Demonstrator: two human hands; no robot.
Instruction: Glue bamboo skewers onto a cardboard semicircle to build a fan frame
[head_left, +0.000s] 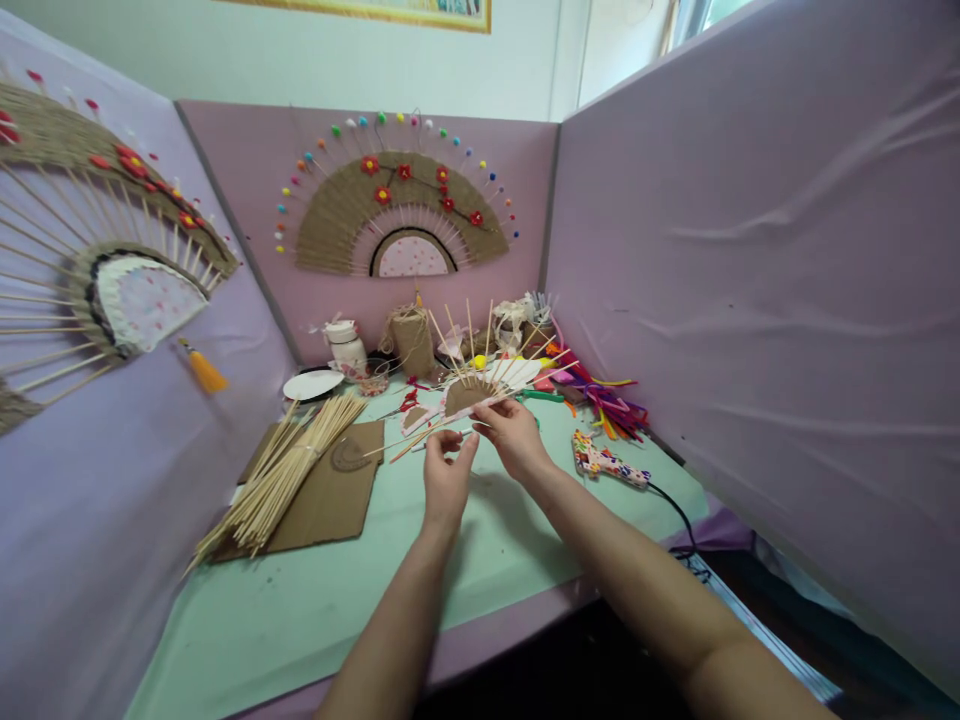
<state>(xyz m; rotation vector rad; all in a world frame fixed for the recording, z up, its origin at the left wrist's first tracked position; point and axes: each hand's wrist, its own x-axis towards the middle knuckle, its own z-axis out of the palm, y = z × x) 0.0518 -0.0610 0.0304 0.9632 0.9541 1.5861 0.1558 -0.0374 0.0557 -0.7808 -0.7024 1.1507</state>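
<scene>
My right hand pinches the lower edge of a half-round cardboard fan base with a pale patterned rim. Thin wooden sticks radiate from the base upward and to the right. My left hand is just left and below, its thumb and fingers curled in. A thin bamboo stick reaches the left fingers from the left; the grip itself is partly hidden. Behind the fan base lies a white scalloped piece. Red-handled scissors are to the left of it.
A stick bundle and a protractor lie on a cardboard sheet at left. At right are a glue gun with a black cord and colourful pipe cleaners. Jars and twine stand behind; finished fans hang on the partitions.
</scene>
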